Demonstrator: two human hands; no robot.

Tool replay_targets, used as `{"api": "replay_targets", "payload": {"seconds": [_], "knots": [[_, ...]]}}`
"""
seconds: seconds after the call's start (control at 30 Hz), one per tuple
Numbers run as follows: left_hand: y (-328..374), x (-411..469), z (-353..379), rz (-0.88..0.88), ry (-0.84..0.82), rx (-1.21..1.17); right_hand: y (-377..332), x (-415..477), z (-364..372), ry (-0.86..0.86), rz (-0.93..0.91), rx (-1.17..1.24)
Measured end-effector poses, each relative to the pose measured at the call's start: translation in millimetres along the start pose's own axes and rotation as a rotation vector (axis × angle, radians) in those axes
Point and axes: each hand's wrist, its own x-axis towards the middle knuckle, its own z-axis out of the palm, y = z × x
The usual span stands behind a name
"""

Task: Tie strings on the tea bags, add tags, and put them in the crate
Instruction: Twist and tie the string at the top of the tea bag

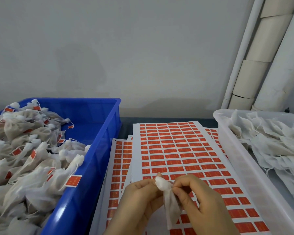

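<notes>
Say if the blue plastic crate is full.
Partly full: the blue plastic crate holds heaped white tagged tea bags left, bare floor right.

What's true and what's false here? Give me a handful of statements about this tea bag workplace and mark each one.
1. The left hand and right hand both pinch one tea bag. True.
2. The blue crate sits on the right. False: it is on the left.
3. The tied bags in the blue crate carry red tags. True.
4. The tag sheets lie inside the blue crate. False: they lie between the blue crate and the white tray.
5. The white tray is empty. False: it holds loose bags with no tags showing.
</notes>
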Motion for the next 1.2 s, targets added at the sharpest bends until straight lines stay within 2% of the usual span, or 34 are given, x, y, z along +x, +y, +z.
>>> {"api": "replay_targets", "payload": {"seconds": [0.1, 0.2, 0.3, 0.43, 0.57, 0.67, 0.77, 0.9, 0.93, 0.97, 1.07, 1.2], "knots": [[1, 0, 0, -0.070, -0.019, -0.006, 2, 0, 2, -0.059, -0.086, -0.102], [-2, 3, -1, -0.077, 0.110, 0.045, 5, 1, 6, -0.024, -0.250, -0.259], [-4, 6, -1, -0.046, 0.159, 0.023, 3, 1, 7, -0.052, -0.303, -0.280], [-3, 5, -3, -0.075, 0.076, -0.007, 2, 2, 7, -0.043, -0.325, -0.356], [-3, 3, -2, -0.032, 0.006, 0.046, 0, 1, 8, -0.005, -0.308, -0.382], [-1, 1, 0, 0.009, -0.012, 0.079, -11, 7, 1, -0.041, -0.195, -0.296], [-2, -1, 1, 0.088, 0.006, 0.209, -25, 12, -12, -0.288, 0.178, -0.248], [-4, 0, -2, 0.151, 0.082, 0.394, -29, 24, -24, -0.327, 0.199, -0.268], [-4, 0, -2, 0.146, 0.085, 0.436, -28, 23, -23, -0.318, 0.182, -0.253], [-5, 1, -2, 0.143, 0.094, 0.465, -23, 21, -18, -0.258, 0.063, -0.270], [-7, 4, -5, 0.108, 0.084, 0.534, -7, 12, -8, 0.061, -0.256, -0.401], [-3, 2, -4, 0.102, -0.046, 0.546, 3, 4, -1, 0.138, -0.361, -0.339]]}}
